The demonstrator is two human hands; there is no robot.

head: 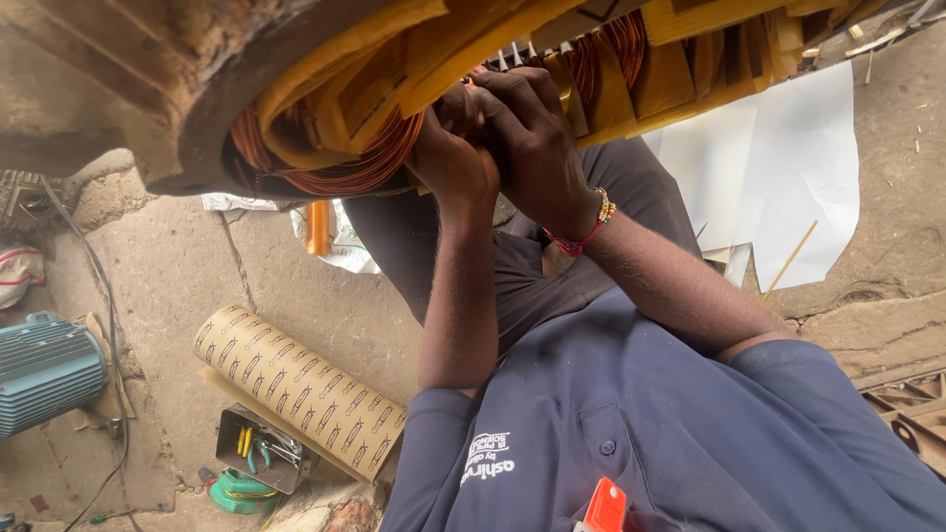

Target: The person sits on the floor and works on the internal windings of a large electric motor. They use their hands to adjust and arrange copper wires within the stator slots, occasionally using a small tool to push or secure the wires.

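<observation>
Both hands, left hand (455, 163) and right hand (527, 128), close together on the copper winding (370, 163) at twelve o'clock, pressing it against yellow insulation strips (414, 59) of the stator housing (148, 89); patterned paper roll (301, 389) lies at seven o'clock.

Both arms raised, forearms bare. Left hand (451, 163) fisted, knuckles up. Right hand (527, 133) curled just beside it, touching, fingers bent inward, beaded band at wrist.
</observation>
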